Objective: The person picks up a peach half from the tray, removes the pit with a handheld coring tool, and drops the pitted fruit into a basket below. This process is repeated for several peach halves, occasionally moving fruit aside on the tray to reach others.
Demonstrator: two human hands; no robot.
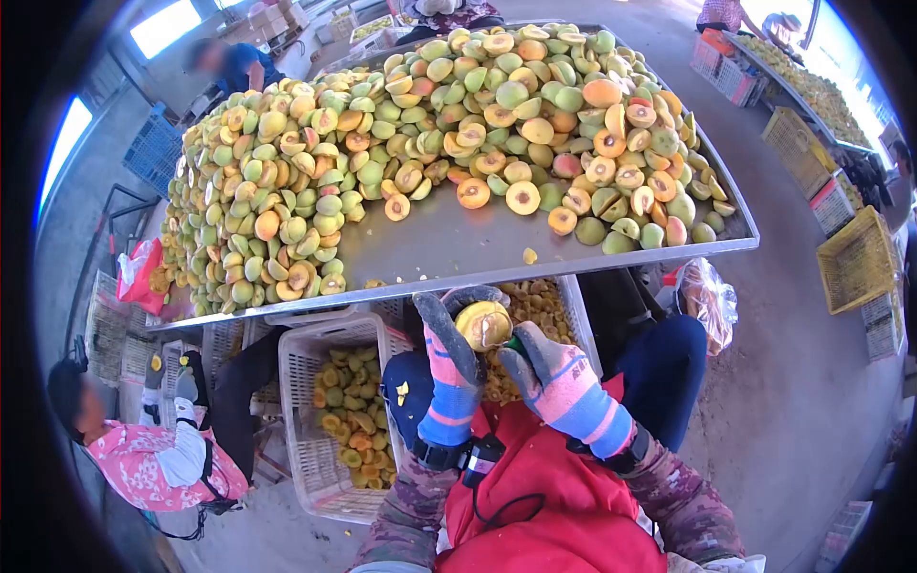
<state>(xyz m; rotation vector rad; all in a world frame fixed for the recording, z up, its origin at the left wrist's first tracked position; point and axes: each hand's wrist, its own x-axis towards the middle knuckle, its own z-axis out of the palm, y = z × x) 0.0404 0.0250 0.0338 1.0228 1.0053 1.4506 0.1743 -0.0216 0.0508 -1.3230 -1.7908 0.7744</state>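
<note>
**A:** Where is the fruit in relation to my hands right now?

**B:** From my remote seat I see the left hand (449, 368) raised in front of my chest, its gloved fingers (441, 325) curled up and around a peach half (484, 325). The half sits at the top of that hand, cut face turned toward the camera, just below the near edge of the counter (458, 244).

**A:** And the right hand?

**B:** The right hand (554, 377) comes in from the right, clenched around something small with a green tip (514, 344). I cannot tell exactly what the tool is. Its tip points left and up, touching or just beside the lower right rim of the peach half.

**A:** So which hand is nearer the fruit?

**B:** The left one grasps it; the right only meets it at the tool's tip. The half is round, so I see no clear long axis, only the flat cut face toward me.

**A:** How do the arms sit?

**B:** Both forearms rise from my lap, wrists bent inward, hands meeting above a white crate (334, 420) holding more fruit pieces. The pile of halved peaches (430, 134) lies well beyond, on the counter.
</note>
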